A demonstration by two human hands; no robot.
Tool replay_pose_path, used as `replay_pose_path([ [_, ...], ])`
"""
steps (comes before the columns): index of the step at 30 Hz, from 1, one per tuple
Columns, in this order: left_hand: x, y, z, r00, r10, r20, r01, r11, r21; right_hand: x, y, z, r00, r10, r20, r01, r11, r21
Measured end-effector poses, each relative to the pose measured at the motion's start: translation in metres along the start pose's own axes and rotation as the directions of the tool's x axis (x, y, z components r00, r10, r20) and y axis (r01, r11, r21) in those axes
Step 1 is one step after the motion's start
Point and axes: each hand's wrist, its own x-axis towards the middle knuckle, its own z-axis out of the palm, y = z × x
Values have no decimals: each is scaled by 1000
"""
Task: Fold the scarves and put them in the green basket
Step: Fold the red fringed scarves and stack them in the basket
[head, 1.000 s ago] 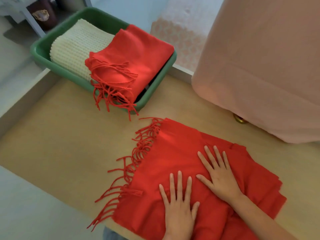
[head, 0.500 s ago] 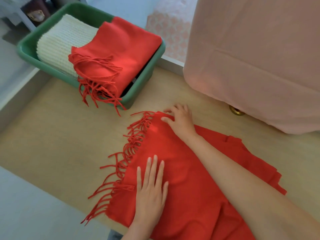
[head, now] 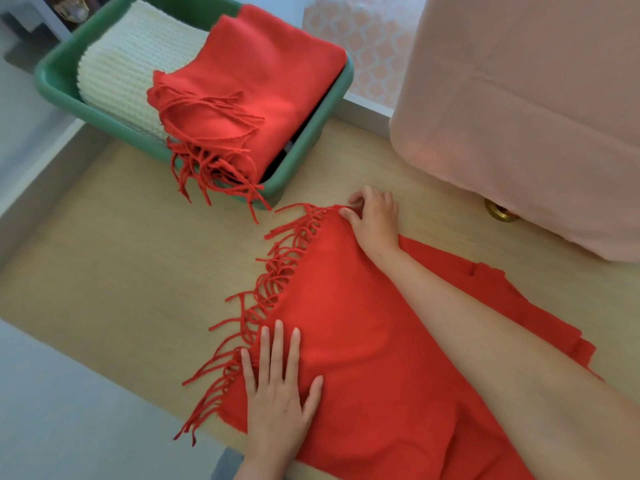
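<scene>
A red fringed scarf (head: 356, 306) lies folded flat on the wooden table (head: 114, 271). My left hand (head: 277, 389) rests flat on its near fringed corner, fingers straight. At the far fringed corner my right hand (head: 374, 220) pinches the scarf's edge with curled fingers. The green basket (head: 55, 84) stands at the back left. It holds a folded white knitted scarf (head: 131, 67) and a folded red scarf (head: 256, 88) whose fringe hangs over the front rim.
A large pink cloth-covered object (head: 526, 109) fills the back right of the table, with a small brass piece (head: 498, 213) at its base. A raised pale ledge (head: 38, 174) runs along the table's left side. The table's near edge is close to my body.
My right hand has reached from the scarf's middle to its far fringed corner and taken hold of the edge. My left hand slid left toward the near fringe.
</scene>
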Motion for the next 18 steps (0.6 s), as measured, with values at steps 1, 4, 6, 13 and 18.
replay_pose_path([
  [1, 2, -2, -3, 1000, 0, -5, 0, 1000, 1, -4, -1, 1, 1000, -22, 2, 22, 999, -25],
  [4, 10, 2, -14, 998, 48, -43, -49, 998, -43, -25, 4, -9, 998, -42, -56, 40, 999, -36],
  [6, 20, 12, -20, 992, 101, -72, -107, 991, -80, -50, 16, -23, 995, -39, -87, 38, 999, -7],
  [13, 86, 77, -19, 951, 305, -48, -308, 944, -120, -122, 109, -100, 975, 184, -128, -199, 974, -111],
  [18, 111, 100, 9, 953, 298, 48, -297, 954, -28, -102, 139, -127, 962, 263, -66, -269, 958, -104],
])
